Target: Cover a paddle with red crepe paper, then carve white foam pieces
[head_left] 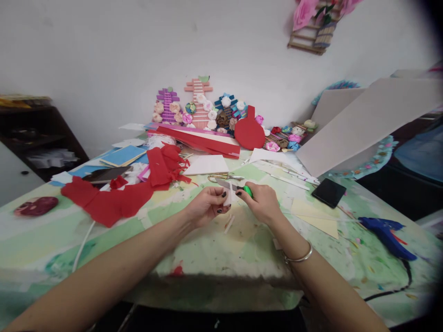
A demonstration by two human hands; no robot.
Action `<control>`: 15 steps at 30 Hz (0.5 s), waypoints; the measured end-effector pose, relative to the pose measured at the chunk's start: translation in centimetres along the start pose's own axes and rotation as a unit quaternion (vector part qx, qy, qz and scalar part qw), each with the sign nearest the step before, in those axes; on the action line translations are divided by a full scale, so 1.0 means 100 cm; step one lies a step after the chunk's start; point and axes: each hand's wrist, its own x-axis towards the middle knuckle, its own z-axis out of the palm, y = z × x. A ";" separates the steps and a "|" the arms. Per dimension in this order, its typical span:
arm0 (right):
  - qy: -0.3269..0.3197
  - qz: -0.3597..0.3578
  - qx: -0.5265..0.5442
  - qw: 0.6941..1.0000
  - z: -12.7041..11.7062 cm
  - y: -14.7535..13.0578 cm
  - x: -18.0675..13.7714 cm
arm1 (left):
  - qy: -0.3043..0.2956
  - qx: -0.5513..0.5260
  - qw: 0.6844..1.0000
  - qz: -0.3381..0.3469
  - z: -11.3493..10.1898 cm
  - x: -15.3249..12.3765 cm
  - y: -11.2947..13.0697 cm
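Observation:
My left hand (206,205) is closed, pinching a small pale piece of paper (227,197) above the table (214,249). My right hand (263,201) is closed round green-handled scissors (238,187), whose blades point left over the paper piece. A thin pale strip (229,223) lies on the table just below my hands. A silver bangle (298,256) is on my right wrist.
Red crepe paper (121,193) lies left, gold scissors (224,177) and white sheets behind my hands. A black phone (328,192) and blue glue gun (386,235) are right. Paper-flower crafts (200,110), a red paddle shape (249,131) and grey boards (363,120) stand against the wall.

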 end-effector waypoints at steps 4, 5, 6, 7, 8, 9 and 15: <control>-0.008 0.023 0.004 1.000 0.001 0.006 0.003 | -0.009 -0.005 1.000 0.008 0.000 -0.002 0.003; -0.010 0.031 0.005 0.999 0.002 0.008 0.004 | -0.009 -0.007 1.000 0.010 0.001 -0.002 0.004; -0.012 0.039 0.006 0.999 0.003 0.010 0.005 | -0.006 -0.010 1.000 0.012 0.001 -0.002 0.005; -0.015 0.047 0.005 0.999 0.003 0.012 0.006 | -0.002 -0.013 1.000 0.013 0.002 -0.002 0.006; -0.017 0.055 0.004 0.998 0.004 0.013 0.007 | 0.003 -0.015 1.000 0.014 0.002 -0.002 0.007; -0.020 0.065 0.002 0.998 0.005 0.014 0.008 | 0.009 -0.016 1.000 0.019 0.002 -0.001 0.008; -0.036 0.190 -0.001 0.981 0.010 0.020 0.012 | 0.137 0.029 0.989 0.042 -0.005 0.006 0.005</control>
